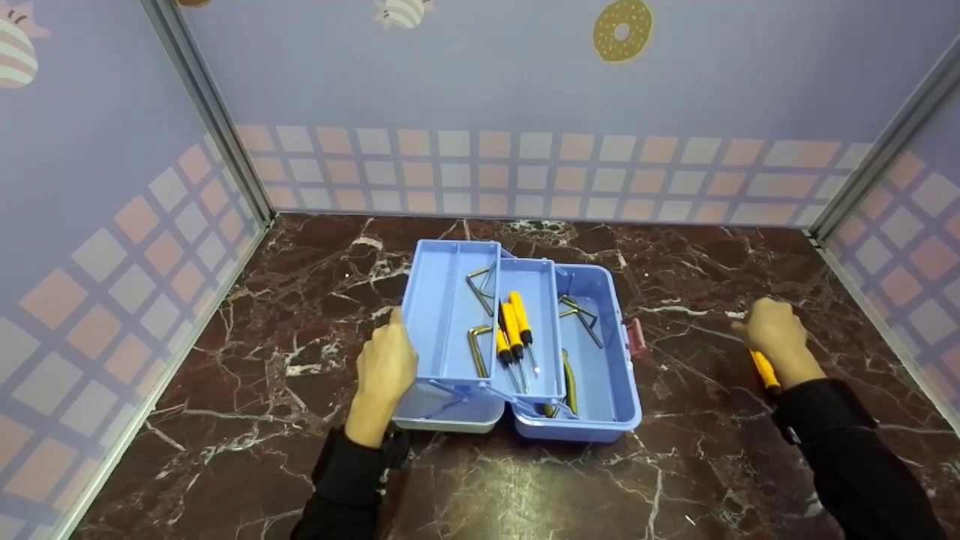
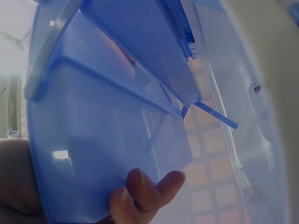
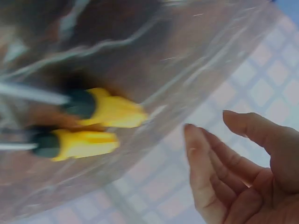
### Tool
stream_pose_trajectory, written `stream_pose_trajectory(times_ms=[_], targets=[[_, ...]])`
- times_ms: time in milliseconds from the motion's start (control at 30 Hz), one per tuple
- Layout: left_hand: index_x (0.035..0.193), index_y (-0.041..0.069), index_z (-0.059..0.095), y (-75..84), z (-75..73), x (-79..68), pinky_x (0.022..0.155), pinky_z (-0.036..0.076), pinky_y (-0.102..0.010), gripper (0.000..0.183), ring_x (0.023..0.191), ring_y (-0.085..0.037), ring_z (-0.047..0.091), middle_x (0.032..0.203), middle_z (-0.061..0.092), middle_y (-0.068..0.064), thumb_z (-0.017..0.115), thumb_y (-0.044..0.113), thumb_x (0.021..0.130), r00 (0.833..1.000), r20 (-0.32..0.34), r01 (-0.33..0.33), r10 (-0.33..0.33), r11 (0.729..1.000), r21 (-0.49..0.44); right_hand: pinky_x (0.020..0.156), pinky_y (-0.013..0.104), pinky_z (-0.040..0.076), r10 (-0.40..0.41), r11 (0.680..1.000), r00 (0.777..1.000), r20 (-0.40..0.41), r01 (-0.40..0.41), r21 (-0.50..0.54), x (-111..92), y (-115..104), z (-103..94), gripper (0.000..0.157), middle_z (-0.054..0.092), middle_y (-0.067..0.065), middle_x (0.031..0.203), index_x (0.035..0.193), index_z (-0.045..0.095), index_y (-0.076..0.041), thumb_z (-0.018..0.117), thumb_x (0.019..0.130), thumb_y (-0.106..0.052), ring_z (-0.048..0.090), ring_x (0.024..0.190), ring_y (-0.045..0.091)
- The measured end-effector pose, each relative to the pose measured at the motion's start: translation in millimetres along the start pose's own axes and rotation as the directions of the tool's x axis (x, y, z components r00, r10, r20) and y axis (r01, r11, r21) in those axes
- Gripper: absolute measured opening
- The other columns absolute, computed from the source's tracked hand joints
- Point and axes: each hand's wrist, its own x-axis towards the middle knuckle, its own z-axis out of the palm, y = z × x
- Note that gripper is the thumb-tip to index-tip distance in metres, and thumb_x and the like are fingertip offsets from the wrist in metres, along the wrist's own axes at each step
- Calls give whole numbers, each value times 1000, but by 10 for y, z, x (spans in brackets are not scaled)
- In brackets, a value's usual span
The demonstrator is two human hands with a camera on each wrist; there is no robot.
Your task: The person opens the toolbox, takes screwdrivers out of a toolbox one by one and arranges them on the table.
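Observation:
A blue toolbox (image 1: pixel 577 431) stands unfolded on the table, its stepped trays spread to the left. My left hand (image 1: pixel 384 364) grips the left edge of the upper tray (image 1: pixel 433 315); in the left wrist view its fingers (image 2: pixel 145 193) curl against the tray's underside. Off to the right, my right hand (image 1: pixel 776 334) hovers above yellow-handled screwdrivers. The right wrist view shows two of them, a nearer screwdriver (image 3: pixel 114 111) and another screwdriver (image 3: pixel 84 144), blurred. There the right hand (image 3: pixel 238 172) has its thumb and fingers apart, with nothing between them.
Yellow-handled screwdrivers (image 1: pixel 519 319) lie in the middle tray. Brass-coloured hex keys (image 1: pixel 478 349) lie in the upper tray, more hex keys (image 1: pixel 585 319) in the base, near green-handled pliers (image 1: pixel 571 382). A pink latch (image 1: pixel 636 337) sticks out rightward. Patterned walls (image 1: pixel 495 172) enclose the marbled table (image 1: pixel 315 300).

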Motion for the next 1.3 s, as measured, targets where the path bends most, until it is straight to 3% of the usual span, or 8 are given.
stream_pose_trajectory(times_ms=[100,233,367,500,700,967,1133,1300], targets=[[125,-8,43,1,0,1,55,47,-49,40,70,-43,59,89,60,-27,42,-1,86,1000,-2,-5,5,1000,0,53,47,43,-115,993,989,-92,118,25,-11,-209,1,27,58,31,87,84,63,7,58,83,-19,56,70,43],[123,-8,44,9,1,0,52,47,-48,39,68,-43,59,86,61,-25,42,-1,85,1000,-7,-20,20,1000,4,54,45,43,-227,966,957,-183,245,81,-32,-511,21,23,62,22,78,82,65,5,58,83,-16,57,64,34],[122,-8,44,16,6,-1,52,47,-48,39,68,-42,59,84,60,-24,43,-1,84,1000,-10,-25,25,1000,12,58,45,45,-319,922,908,-271,363,132,-45,-814,59,19,63,18,71,77,65,5,60,79,-13,58,62,30],[122,-7,44,21,12,5,53,47,-48,39,69,-42,59,87,60,-24,44,-1,84,1000,-1,-10,10,1000,6,56,37,45,-396,869,869,-297,459,186,-60,-1113,101,13,63,12,65,73,66,2,63,77,-10,56,56,21],[124,-6,43,24,11,9,54,47,-48,40,70,-42,59,90,61,-25,44,0,85,1000,9,13,-13,1000,-2,48,25,48,-464,793,865,-193,502,344,-133,-1578,151,12,64,8,66,77,66,0,64,79,-11,57,51,12],[126,-6,42,21,-1,12,54,47,-48,41,71,-42,59,90,60,-25,43,0,86,1000,17,16,-16,1000,9,48,25,48,-566,724,814,-130,566,395,-198,-2092,257,11,64,9,67,79,65,0,62,80,-10,60,52,16],[127,-7,41,17,-6,6,52,48,-46,42,69,-41,59,89,60,-25,42,-1,86,1000,21,9,-9,1000,2,50,25,49,-575,742,818,-25,534,406,-200,-2294,351,18,65,16,72,89,61,5,61,81,-11,62,56,19],[128,-8,39,6,-1,-6,51,48,-45,43,69,-41,59,89,60,-26,43,-2,86,1000,18,5,-5,1000,-1,53,28,50,-551,794,833,58,501,344,-214,-2425,433,29,65,17,79,99,58,7,62,80,-14,62,62,21]])
